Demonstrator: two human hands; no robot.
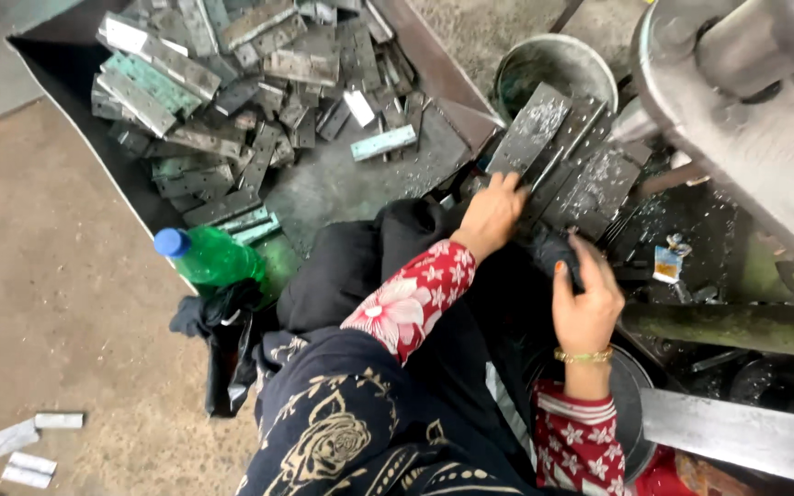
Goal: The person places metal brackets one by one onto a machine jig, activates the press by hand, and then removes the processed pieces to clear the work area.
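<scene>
My left hand [489, 213] reaches forward and rests its fingers on a fan of long flat metal plates [570, 156] stacked beside a machine. My right hand [585, 294], with a gold bangle at the wrist, curls around a dark metal piece [553, 248] at the near end of that stack. Both sleeves are red with white flowers. Metal shavings speckle the plates.
A low tray [66, 101] at the upper left holds a heap of several grey and greenish metal plates [222, 83]. A green plastic bottle [209, 257] with a blue cap lies by my knee. A round bucket [553, 64] stands behind the stack. The grey machine [746, 119] fills the right.
</scene>
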